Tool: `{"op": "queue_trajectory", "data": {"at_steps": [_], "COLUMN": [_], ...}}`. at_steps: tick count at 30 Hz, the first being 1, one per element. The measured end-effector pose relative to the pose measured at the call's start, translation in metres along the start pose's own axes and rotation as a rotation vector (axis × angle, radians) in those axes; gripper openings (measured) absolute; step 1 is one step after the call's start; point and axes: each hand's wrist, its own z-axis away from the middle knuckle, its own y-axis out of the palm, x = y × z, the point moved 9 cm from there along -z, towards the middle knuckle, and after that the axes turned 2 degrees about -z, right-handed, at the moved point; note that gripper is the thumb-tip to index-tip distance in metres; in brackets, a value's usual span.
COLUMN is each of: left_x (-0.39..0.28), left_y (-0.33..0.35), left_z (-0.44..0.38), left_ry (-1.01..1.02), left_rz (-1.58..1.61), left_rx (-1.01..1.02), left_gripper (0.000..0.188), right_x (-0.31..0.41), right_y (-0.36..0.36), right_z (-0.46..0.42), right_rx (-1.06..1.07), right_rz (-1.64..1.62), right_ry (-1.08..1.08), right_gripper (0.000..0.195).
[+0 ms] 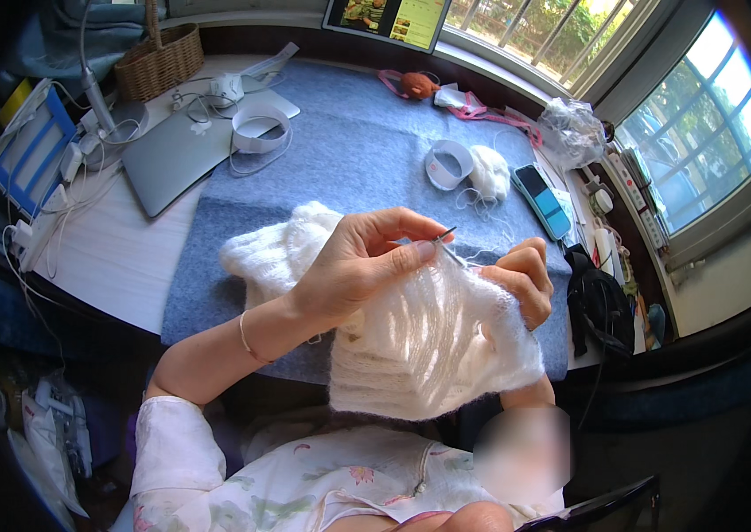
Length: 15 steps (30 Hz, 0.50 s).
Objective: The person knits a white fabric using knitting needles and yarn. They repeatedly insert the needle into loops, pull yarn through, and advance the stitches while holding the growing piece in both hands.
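A piece of fluffy white knitting (428, 352) hangs between my hands, and more of it lies bunched on the blue felt mat (362, 153) to the left. My left hand (362, 259) pinches a knitting needle (446, 234) and the top edge of the knitting between thumb and index finger. My right hand (520, 282) is curled at the right end of the work, partly hidden by the fabric, close to a second needle piece (456, 258). A strand of white yarn runs from there to a ball of white yarn (489, 173) on the mat.
A phone (543, 199) lies right of the yarn, a black bag (601, 306) at the right edge. White paper rings (448, 165) and a closed laptop (196, 146) lie farther off. A wicker basket (162, 58), cables and a pink tape (481, 113) are at the back.
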Motion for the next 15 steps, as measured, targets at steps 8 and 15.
{"op": "queue_trajectory", "data": {"at_steps": [8, 15], "left_x": [-0.002, 0.013], "left_y": [-0.004, 0.004], "left_z": [0.0, 0.0], "left_ry": [0.027, -0.028], "left_rz": [-0.038, -0.049], "left_rx": [-0.03, 0.046], "left_gripper": [0.013, 0.014], "right_x": [0.002, -0.016], "right_y": [0.002, 0.029], "right_z": [-0.002, -0.006], "right_rx": [0.013, 0.256], "right_rz": [0.082, 0.01], "right_ry": [-0.017, 0.129], "right_gripper": [0.028, 0.038]}}
